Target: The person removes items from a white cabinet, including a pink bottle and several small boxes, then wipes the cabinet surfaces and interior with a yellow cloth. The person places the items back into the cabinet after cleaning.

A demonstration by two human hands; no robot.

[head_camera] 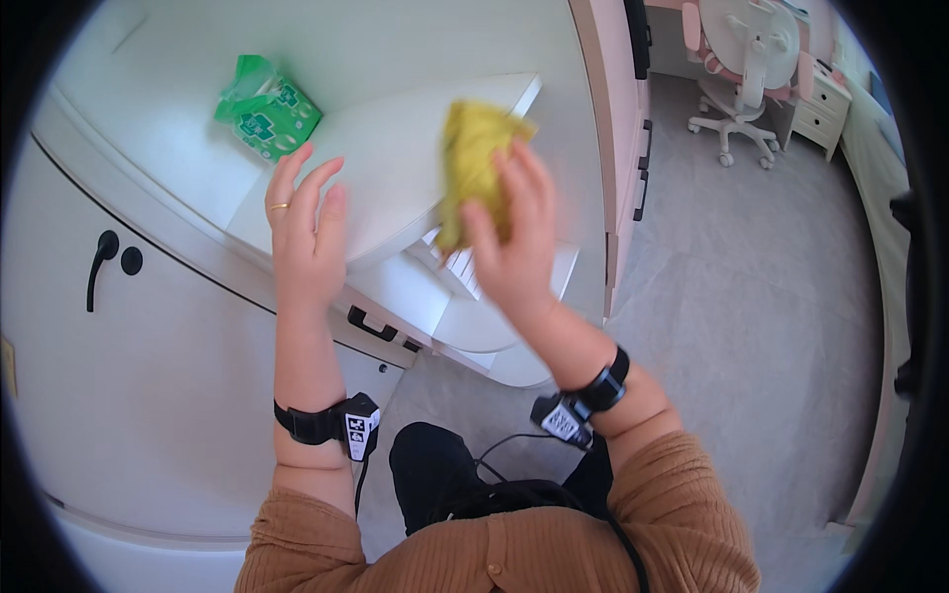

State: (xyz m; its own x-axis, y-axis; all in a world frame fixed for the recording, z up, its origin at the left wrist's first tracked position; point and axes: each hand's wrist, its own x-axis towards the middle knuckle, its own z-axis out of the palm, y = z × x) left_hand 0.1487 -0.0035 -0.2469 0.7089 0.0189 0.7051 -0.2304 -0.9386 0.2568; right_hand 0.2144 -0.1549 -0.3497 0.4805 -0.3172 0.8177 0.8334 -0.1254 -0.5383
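Note:
My right hand grips a crumpled yellow cloth, thumb on one side and fingers over the other. Motion blurs both the cloth and the hand, which are above the outer end of a white rounded shelf. My left hand holds nothing; its fingers are spread over the shelf's left part, and I cannot tell whether they touch it. Just beyond those fingertips stands a green plastic pack, apparently of tissues, its top torn and bunched up. The pack bears writing.
Below the shelf is a lower white shelf with a white slatted object partly behind my right hand. A white door with a black handle lies left. Farther right are a wheeled chair and a small drawer cabinet.

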